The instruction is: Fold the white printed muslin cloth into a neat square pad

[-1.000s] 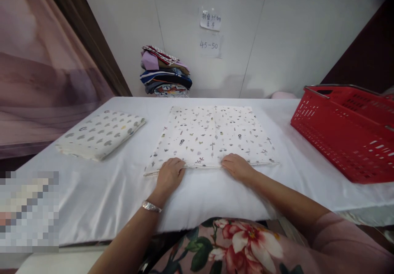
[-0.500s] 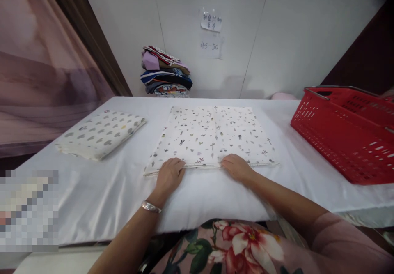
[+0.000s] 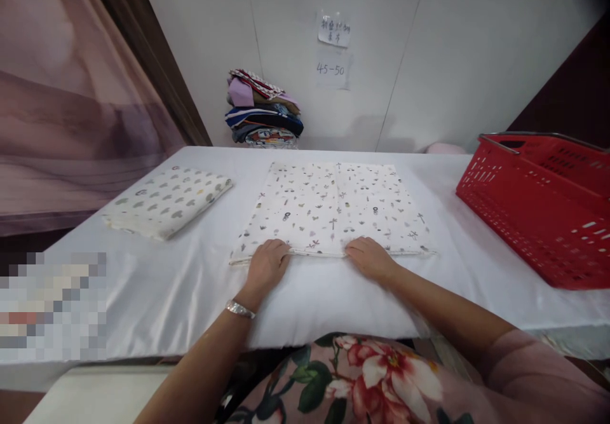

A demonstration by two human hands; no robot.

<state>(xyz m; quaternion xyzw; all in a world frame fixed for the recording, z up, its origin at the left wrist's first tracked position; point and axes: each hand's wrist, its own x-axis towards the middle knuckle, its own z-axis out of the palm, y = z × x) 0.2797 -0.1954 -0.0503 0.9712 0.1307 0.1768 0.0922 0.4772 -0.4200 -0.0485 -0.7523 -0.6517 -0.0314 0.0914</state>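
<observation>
A white cloth (image 3: 309,211) with small printed motifs lies folded flat in the middle of the table. My left hand (image 3: 267,265) is closed on its near edge, left of centre, with the fingertips over the top and a silver bracelet on the wrist. Right of centre, my right hand (image 3: 370,259) grips the same near edge, fingers curled over it. The thumbs are mostly hidden. A crease runs down the cloth between the hands.
Another folded cloth (image 3: 166,201) with grey shapes lies on the white-covered table (image 3: 190,284) at left. A red basket (image 3: 538,214) stands at right. Beyond the far edge is a fabric stack (image 3: 264,109); two paper notes hang on the wall.
The view has shifted slightly, so most things appear a little further right. Both hands remain at the cloth's near edge.
</observation>
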